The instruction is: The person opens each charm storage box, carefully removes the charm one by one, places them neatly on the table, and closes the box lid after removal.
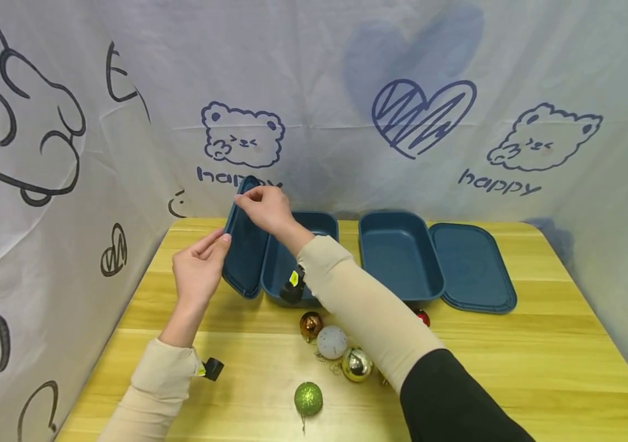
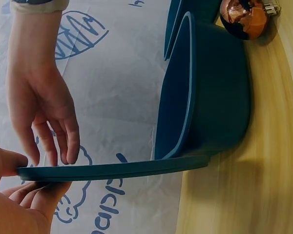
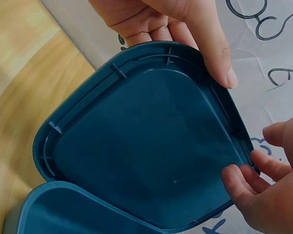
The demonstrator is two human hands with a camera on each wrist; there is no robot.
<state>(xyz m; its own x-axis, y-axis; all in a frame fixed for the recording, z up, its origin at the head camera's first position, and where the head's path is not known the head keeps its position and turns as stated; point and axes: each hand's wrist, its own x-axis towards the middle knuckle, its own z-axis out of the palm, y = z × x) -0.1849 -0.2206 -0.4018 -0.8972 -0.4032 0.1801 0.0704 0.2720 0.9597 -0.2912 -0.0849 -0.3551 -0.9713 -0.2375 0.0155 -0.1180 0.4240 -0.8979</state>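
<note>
A dark blue lid stands tilted up beside the left blue box, its ribbed inner side showing in the right wrist view. My left hand grips its edge, thumb on the rim and fingers behind. At the lid's upper end is my right hand. In the right wrist view, the right fingertips rest against the lid's inner edge, and the thumb is apart from it. The left wrist view shows the lid edge-on, its lower end by the box wall.
A second blue box stands right of the first, with a flat blue lid beside it. Ornaments lie in front: copper, white, gold, green, and a partly hidden red one. A printed cloth hangs behind.
</note>
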